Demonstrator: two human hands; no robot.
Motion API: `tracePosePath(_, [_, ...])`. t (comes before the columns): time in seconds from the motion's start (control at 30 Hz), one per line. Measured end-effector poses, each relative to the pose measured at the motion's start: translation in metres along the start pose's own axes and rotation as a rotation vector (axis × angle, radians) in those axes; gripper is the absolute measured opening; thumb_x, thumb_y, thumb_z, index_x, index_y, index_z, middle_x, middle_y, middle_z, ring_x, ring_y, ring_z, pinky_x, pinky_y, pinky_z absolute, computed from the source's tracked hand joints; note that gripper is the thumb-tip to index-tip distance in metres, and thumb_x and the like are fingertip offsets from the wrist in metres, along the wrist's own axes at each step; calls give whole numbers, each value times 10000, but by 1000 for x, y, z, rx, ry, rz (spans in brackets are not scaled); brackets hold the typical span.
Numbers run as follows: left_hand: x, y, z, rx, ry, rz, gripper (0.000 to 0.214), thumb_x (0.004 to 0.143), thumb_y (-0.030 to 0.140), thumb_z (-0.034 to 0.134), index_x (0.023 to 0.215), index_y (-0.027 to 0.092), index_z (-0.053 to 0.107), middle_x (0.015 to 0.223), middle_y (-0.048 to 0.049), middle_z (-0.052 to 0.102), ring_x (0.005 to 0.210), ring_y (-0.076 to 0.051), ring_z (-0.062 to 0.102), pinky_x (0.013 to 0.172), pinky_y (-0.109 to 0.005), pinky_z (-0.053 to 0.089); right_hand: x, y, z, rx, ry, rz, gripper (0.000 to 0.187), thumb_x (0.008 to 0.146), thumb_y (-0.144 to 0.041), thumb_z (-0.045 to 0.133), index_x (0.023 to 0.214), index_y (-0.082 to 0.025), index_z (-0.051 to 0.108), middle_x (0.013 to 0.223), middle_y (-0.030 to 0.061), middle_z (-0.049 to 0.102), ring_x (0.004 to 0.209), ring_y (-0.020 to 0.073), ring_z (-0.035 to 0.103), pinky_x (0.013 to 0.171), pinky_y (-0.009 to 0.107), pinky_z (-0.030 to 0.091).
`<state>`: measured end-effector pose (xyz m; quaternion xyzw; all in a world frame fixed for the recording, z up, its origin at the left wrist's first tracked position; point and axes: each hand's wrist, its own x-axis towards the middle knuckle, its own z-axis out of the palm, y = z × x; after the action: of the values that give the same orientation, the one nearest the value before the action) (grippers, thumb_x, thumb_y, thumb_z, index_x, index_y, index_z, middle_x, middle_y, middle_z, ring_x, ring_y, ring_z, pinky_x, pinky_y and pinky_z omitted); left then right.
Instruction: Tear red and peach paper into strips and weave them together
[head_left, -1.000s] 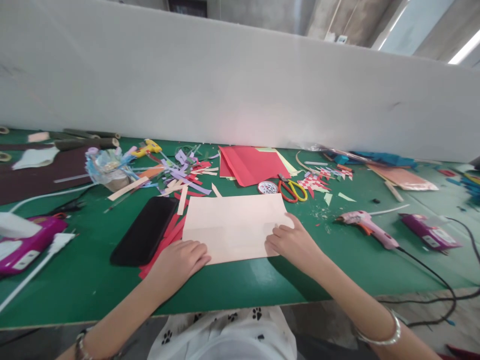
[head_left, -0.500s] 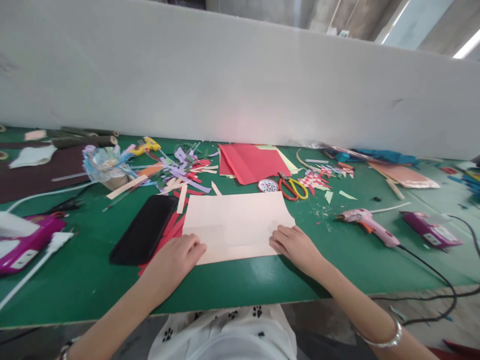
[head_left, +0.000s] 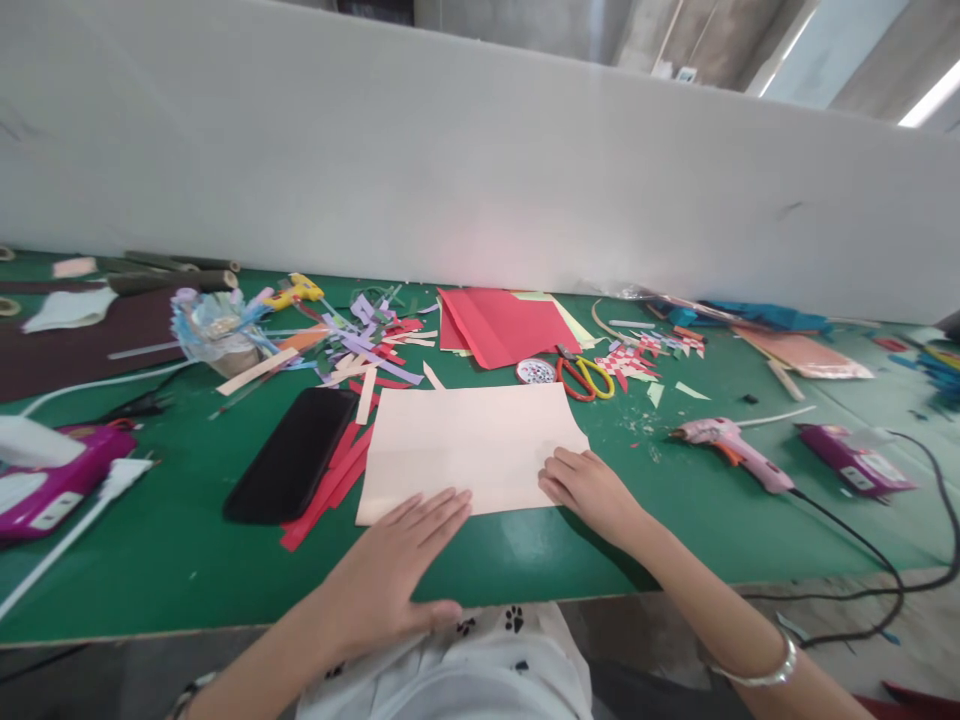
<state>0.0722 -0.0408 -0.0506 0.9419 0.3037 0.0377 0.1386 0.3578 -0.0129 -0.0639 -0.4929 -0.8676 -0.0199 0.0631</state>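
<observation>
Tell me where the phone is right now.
In the head view, the phone lies left of centre on the green table, next to the red strips and left of the pale sheet.

1 head-worn camera looks forward and down — close above the green table [head_left: 180, 590].

The green table [head_left: 517, 555] is pretty cluttered tbh, pale paper sheet [head_left: 465, 435] just below mid-frame, black phone [head_left: 294, 455] lower left of centre, scissors [head_left: 580, 368] just right of centre, pink glue gun [head_left: 739, 449] over on the right side.
</observation>
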Motion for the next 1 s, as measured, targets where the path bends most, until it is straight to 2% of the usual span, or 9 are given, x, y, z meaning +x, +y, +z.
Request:
tracePosePath(0.17, [-48,-22,-2,109,8,-118,850,790,632,402,1422,233,-4,1466,-46,198,1309,-234,276,1055,-359,263,0,0,-1,-26,-4,-4,259,910,-227,378,749,-183,576,733,3,566,678,129,539,634,260,307])
tracePosePath(0.3, [-65,-27,-2,135,20,-158,854,785,621,429,1423,237,11,1462,-42,213,1291,-230,315,1023,-330,318,-2,-6,-8,-99,19,60,264,901,-211,392,739,-188,600,728,11,601,703,145,555,745,302,333])
tracePosePath(0.37, [-66,-26,-3,142,35,-158,849,785,615,433,1423,241,15,1455,-45,233,1282,-234,332,1015,-336,328,-2,-17,-12,-155,71,116,248,896,-180,381,841,-185,623,850,46,642,821,179,569,887,373,294])
tracePosePath(0.43, [-65,-25,-3,150,51,-155,849,784,613,436,1423,244,16,1448,-48,252,1276,-238,343,1011,-344,333,-1,-37,-15,-154,135,117,289,903,-200,361,1108,-182,564,1151,93,584,1070,230,496,997,433,197])
tracePosePath(0.47, [-65,-25,-3,153,56,-155,850,782,614,439,1423,244,20,1445,-50,260,1273,-240,347,1009,-347,335,0,-50,-15,-110,161,89,357,908,-266,358,1231,-174,479,1283,99,495,1185,249,408,1016,435,183])
tracePosePath(0.57, [-64,-25,-2,163,64,-148,855,774,615,449,1423,243,35,1442,-55,267,1270,-245,351,1005,-350,339,5,-88,-13,96,27,-160,636,873,-522,325,1395,-169,238,1461,67,228,1330,243,186,1048,393,197])
tracePosePath(0.67, [-65,-26,-1,178,59,-143,842,782,603,447,1423,241,38,1445,-56,261,1274,-243,345,1006,-348,339,10,-107,-11,261,-110,-284,742,849,-608,258,1419,-148,144,1471,60,185,1346,207,152,1083,395,147])
tracePosePath(0.77, [-65,-27,-2,183,45,-146,840,786,596,448,1424,233,39,1449,-55,251,1279,-241,337,1001,-339,347,8,-98,-12,336,-182,-259,719,853,-607,247,1422,-184,128,1472,24,176,1346,173,163,1094,381,139])
tracePosePath(1.0, [-64,-29,-6,189,0,-126,833,798,589,438,1423,233,19,1455,-50,231,1284,-234,328,1013,-346,337,-29,-42,-12,234,-173,-88,666,866,-521,343,1422,-255,90,1468,-4,187,1344,180,184,1084,394,185])
